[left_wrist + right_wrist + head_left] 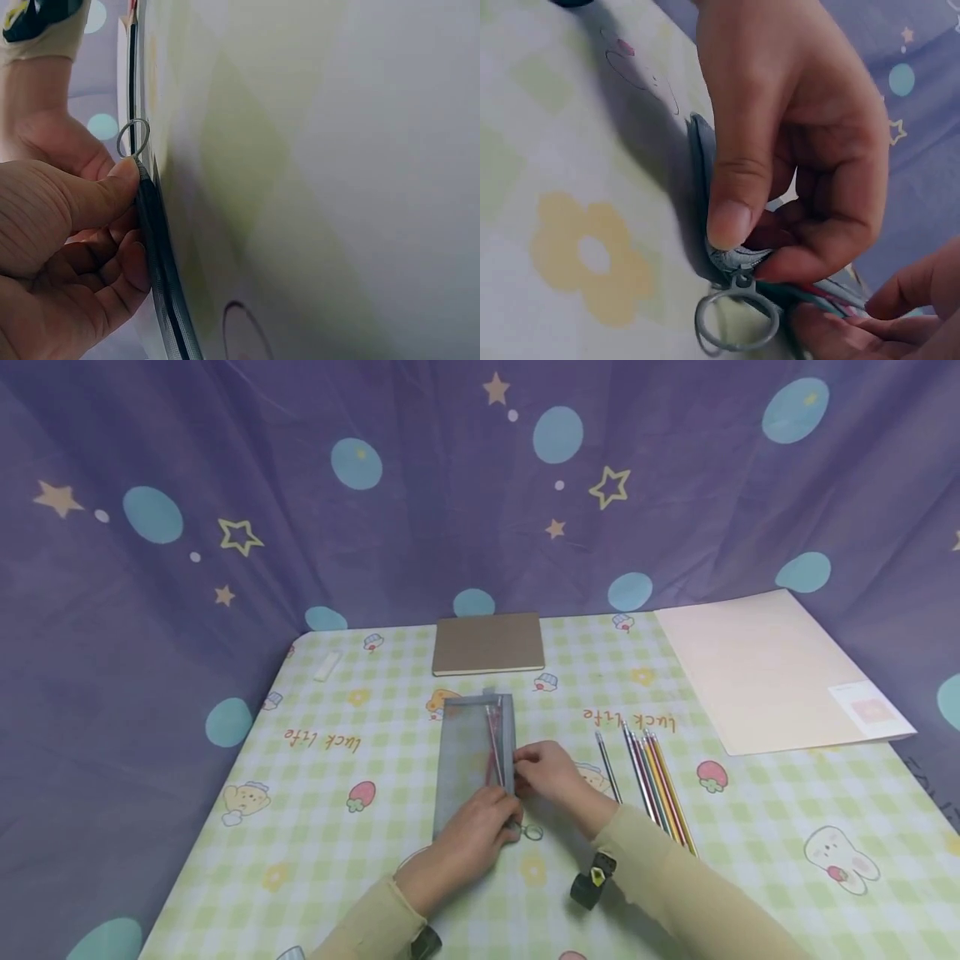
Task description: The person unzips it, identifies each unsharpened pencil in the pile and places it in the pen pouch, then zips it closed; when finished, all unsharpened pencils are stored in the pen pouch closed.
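Note:
A grey mesh zip pouch (pixel 465 752) lies lengthwise on the table, and pencils (pixel 492 739) show through its mesh. At its near right end, my left hand (pixel 480 827) pinches the zipped edge (pixel 161 255) between thumb and fingers. A metal ring pull (pixel 533 832) sticks out beside that thumb. Farther up the same edge is my right hand (pixel 551 772), its thumb and curled fingers pinching the pouch. The right wrist view shows that thumb (pixel 731 221) on the fabric, just above the ring (pixel 739 322).
Several loose pencils (pixel 660 789) lie right of my right hand, with one dark pencil (pixel 609 768) apart from them. A brown notebook (pixel 489 645) is behind the pouch. There is a white eraser (pixel 327 666) at back left and a large pale pink folder (pixel 772 677) at back right.

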{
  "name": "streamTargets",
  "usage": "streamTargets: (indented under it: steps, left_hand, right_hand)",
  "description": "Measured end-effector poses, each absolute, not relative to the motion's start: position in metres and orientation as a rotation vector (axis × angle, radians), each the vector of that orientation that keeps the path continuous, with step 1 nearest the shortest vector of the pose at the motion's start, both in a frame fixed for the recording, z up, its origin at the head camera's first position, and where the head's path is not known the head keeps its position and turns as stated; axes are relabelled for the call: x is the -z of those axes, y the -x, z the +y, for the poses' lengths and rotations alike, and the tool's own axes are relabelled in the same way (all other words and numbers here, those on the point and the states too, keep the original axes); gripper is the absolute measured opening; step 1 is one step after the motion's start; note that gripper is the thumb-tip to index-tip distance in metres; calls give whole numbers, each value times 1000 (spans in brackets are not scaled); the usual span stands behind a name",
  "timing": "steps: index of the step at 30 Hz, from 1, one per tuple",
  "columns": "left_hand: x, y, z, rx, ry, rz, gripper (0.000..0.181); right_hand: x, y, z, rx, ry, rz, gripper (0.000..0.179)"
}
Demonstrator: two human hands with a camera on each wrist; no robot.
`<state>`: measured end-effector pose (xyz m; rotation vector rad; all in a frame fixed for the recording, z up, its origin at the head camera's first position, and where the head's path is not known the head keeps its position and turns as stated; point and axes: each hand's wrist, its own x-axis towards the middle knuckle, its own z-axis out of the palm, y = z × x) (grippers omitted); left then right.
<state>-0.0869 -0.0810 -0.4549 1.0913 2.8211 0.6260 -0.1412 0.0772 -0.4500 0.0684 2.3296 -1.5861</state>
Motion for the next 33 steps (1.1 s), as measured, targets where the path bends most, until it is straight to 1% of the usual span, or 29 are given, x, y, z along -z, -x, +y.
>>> streamTargets:
  steps: [5, 9, 15, 20, 24, 33]
  left_hand:
    - [455, 87, -81, -631, -1081, 2816, 14]
    - [453, 86, -81, -636, -1065, 2805, 14]
    - [452, 85, -81, -629, -1066, 2810, 15]
    - [453, 85, -81, -645, -1067, 2801, 14]
    - [454, 86, -81, -645, -1063, 2801, 14]
    - [452, 86, -81, -654, -1092, 2824, 15]
  right_hand:
    - [443, 127, 80, 1472, 30, 2372, 26]
    - [440, 121, 81, 1516, 54, 2306, 29]
    - [442, 118, 81, 1595, 41, 2179, 33]
    - [448, 121, 87, 1591, 117, 2164, 32]
    - [442, 124, 103, 1598, 173, 2143, 30]
    - [427, 133, 164, 1668, 104, 2135, 32]
